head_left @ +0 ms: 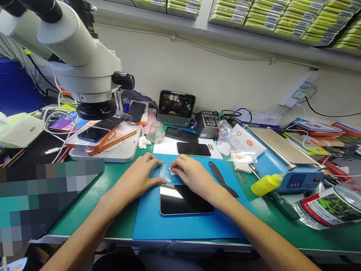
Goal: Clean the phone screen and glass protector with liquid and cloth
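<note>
On the blue mat lies a thin clear panel, partly covered by my hands. My left hand reaches over its left end, with the thumb at the near edge and the fingers at the far edge, holding it against the mat. Over the same panel, my right hand has its fingertips pinched on a small white wipe. A phone with a dark screen lies just in front of the panel, partly under my right wrist. To the right rests a black plastic spatula.
A microscope overhangs the left, above stacked boxes and phones. Behind the mat are a glass jar, another dark phone and a propped-up screen. A yellow bottle and a large clear tub stand right.
</note>
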Demonstrator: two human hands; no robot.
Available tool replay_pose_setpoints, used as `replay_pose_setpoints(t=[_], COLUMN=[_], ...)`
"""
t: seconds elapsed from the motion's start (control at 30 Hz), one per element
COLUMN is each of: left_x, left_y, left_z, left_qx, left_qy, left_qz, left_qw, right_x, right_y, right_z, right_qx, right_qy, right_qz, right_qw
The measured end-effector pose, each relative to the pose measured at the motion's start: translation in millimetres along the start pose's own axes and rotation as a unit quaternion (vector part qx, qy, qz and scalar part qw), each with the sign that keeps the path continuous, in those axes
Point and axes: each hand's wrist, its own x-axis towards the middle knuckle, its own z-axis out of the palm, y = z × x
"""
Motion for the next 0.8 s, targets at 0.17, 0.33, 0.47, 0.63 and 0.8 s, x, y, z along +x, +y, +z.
replay_pose_setpoints(t=[0.17, 0.33, 0.47, 0.63, 0.8], left_x=[0, -1, -1, -1, -1], left_y=[2, 3, 1, 1, 3], left_z=[-0.3, -2.0, -1.9, -0.7, -0.7], left_qx=[0.006, 0.008, 0.012, 0.013, 0.017], left_qy=[0.000, 0.000, -0.001, -0.002, 0.002], left_qz=[0.001, 0.000, 0.007, 0.012, 0.005], left_qw=[1.000, 1.000, 1.000, 1.000, 1.000], right_x=[-6, 7, 22, 21, 14], right_y=[7, 7, -2, -6, 7], right_z=[-8, 1, 11, 4, -9], right_qx=[0.016, 0.006, 0.007, 0.036, 0.057], right_qy=[0.005, 0.003, -0.020, -0.062, -0.070], right_qz=[-0.001, 0.007, -0.009, -0.060, -0.088], right_qw=[1.000, 1.000, 1.000, 0.996, 0.992])
